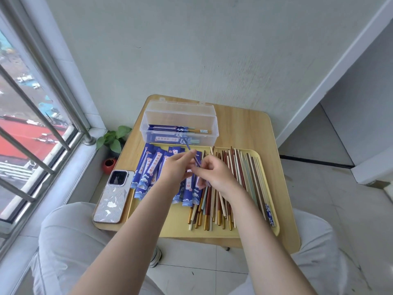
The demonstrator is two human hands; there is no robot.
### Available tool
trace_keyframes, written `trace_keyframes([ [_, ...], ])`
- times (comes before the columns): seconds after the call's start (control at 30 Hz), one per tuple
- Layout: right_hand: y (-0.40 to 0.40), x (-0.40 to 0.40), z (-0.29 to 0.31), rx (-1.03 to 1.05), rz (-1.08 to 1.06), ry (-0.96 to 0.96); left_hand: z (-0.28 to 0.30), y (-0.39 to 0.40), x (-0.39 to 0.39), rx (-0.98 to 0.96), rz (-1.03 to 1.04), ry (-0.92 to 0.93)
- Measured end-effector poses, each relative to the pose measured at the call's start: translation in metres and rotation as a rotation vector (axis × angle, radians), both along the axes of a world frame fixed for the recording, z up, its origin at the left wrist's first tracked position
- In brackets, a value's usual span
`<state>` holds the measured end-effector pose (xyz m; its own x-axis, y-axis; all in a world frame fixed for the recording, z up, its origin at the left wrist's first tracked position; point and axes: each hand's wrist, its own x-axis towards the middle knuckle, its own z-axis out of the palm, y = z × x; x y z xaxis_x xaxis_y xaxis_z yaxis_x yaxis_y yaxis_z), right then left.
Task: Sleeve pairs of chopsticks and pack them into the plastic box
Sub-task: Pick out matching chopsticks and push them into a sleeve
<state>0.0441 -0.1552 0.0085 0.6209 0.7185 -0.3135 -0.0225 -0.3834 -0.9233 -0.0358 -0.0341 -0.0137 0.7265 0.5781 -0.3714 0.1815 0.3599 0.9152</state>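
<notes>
Blue chopstick [192,155] pinched between fingers [191,153] of left hand [177,169] and right hand [214,174], slanting up-left. Plastic box [179,124] lies just beyond its far tip.

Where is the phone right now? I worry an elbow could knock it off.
In the head view the phone lies face down at the table's near left corner, just left of the yellow tray and the blue sleeves.

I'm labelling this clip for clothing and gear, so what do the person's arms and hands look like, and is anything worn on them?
Both forearms are bare up to the frame's edge: no sleeves show. The left hand and right hand carry no gloves, and no rings, watch or wristband can be seen. Light grey trousers cover the knees below.
</notes>
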Motion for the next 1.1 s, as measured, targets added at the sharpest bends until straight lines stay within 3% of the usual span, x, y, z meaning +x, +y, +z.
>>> trace_keyframes([
  [0.13,-0.022,0.0,0.0,0.057,-0.072,0.058,-0.004,0.0,-0.008,-0.262,0.11,-0.123],
  [0.5,-0.036,0.005,0.001,0.019,-0.117,-0.167,0.0,-0.017,-0.005,-0.43,0.202,-0.218],
  [0.57,-0.039,0.009,0.002,-0.014,-0.173,-0.225,0.004,-0.02,-0.006,-0.31,0.179,-0.041],
  [0.67,-0.045,0.019,0.002,-0.081,-0.196,-0.328,0.012,-0.021,-0.012,0.369,0.114,0.369],
  [0.73,-0.047,0.024,0.004,-0.113,-0.15,-0.355,0.02,-0.022,-0.015,0.855,0.099,0.398],
  [0.8,-0.046,0.025,0.009,-0.129,-0.075,-0.368,0.022,-0.019,-0.012,1.155,-0.087,0.332],
  [0.9,-0.043,0.023,0.017,-0.126,0.035,-0.372,0.026,-0.019,-0.002,1.184,-0.479,0.344],
  [1.0,-0.04,0.022,0.016,-0.109,0.043,-0.368,0.025,-0.021,0.0,1.036,-0.493,0.297],
  [1.1,-0.04,0.021,0.004,-0.086,-0.086,-0.321,0.013,-0.017,-0.005,0.9,-0.428,0.305],
])
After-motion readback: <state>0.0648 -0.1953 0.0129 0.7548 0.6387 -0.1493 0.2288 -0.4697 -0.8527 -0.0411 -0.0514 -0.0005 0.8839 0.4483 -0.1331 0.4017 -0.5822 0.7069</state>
